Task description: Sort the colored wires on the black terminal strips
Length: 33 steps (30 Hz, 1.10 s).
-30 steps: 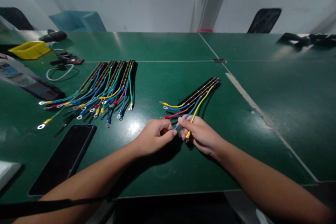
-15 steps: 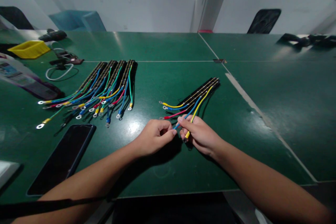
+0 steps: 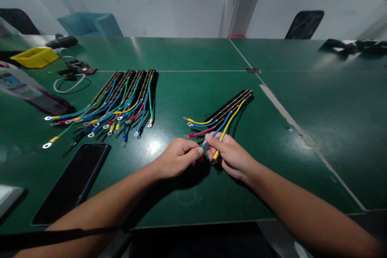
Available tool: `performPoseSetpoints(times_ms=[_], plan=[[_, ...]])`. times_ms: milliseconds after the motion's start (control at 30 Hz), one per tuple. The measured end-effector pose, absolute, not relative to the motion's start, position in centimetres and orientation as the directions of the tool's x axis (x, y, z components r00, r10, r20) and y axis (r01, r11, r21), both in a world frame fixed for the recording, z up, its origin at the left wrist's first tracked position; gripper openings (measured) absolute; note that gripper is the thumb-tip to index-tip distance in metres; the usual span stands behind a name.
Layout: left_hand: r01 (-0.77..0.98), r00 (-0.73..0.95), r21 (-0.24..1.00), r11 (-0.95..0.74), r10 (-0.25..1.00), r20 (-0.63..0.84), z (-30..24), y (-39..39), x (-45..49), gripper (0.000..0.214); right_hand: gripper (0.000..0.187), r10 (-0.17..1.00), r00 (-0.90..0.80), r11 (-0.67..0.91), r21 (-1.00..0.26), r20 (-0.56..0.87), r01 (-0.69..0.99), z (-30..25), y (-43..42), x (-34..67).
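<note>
A black terminal strip (image 3: 232,105) with a row of brass-coloured contacts lies tilted on the green table, its wires fanned toward me. My left hand (image 3: 181,155) pinches the end of a blue wire (image 3: 223,124); the fingers hide its tip. Beside it, my right hand (image 3: 231,153) is closed around the same blue wire farther up, and a yellow wire (image 3: 233,118) runs across its fingers with its yellow-sleeved lug hanging below. A red wire (image 3: 202,132) and another yellow wire (image 3: 200,122) with ring lugs lie free to the left.
Several wired terminal strips (image 3: 148,84) lie side by side at left. Nearer me is a dark phone (image 3: 72,181). A plastic bottle (image 3: 30,88), a yellow tray (image 3: 35,57) and a white cable (image 3: 69,88) are farther left. Pale tape (image 3: 284,117) crosses the table at right.
The left hand's fingers have closed a little more at the blue wire's end. The right hand and the terminal strip stay almost in place.
</note>
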<state>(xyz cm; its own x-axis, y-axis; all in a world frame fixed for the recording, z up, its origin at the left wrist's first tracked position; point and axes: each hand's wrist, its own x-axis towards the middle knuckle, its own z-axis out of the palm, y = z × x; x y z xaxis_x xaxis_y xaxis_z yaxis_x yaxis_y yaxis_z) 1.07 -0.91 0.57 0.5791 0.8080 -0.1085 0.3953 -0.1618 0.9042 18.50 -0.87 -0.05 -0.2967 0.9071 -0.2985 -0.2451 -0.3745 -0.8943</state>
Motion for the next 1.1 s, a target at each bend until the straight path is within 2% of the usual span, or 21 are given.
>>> performPoseSetpoints(times_ms=[333,600,933,1100], plan=[[0.482,0.556,0.819,-0.311,0.831,-0.012,0.31,-0.9,1.09,0.038,0.031,0.917,-0.282,-0.347,-0.915,-0.284,-0.206,-0.51,-0.74,18.61],[0.42,0.572,0.892,-0.164,0.811,-0.12,0.55,-1.02,1.12,0.038,0.031,0.91,-0.288,-0.369,-0.901,-0.3,-0.227,-0.49,-0.77,18.56],[0.533,0.577,0.721,-0.442,0.813,0.072,0.33,-1.05,1.17,0.038,0.032,0.913,-0.284,-0.351,-0.917,-0.292,-0.187,-0.44,-0.87,18.69],[0.527,0.583,0.733,-0.431,0.81,0.057,0.28,-1.05,1.27,0.04,0.032,0.911,-0.293,-0.351,-0.918,-0.288,-0.187,-0.32,-0.82,18.66]])
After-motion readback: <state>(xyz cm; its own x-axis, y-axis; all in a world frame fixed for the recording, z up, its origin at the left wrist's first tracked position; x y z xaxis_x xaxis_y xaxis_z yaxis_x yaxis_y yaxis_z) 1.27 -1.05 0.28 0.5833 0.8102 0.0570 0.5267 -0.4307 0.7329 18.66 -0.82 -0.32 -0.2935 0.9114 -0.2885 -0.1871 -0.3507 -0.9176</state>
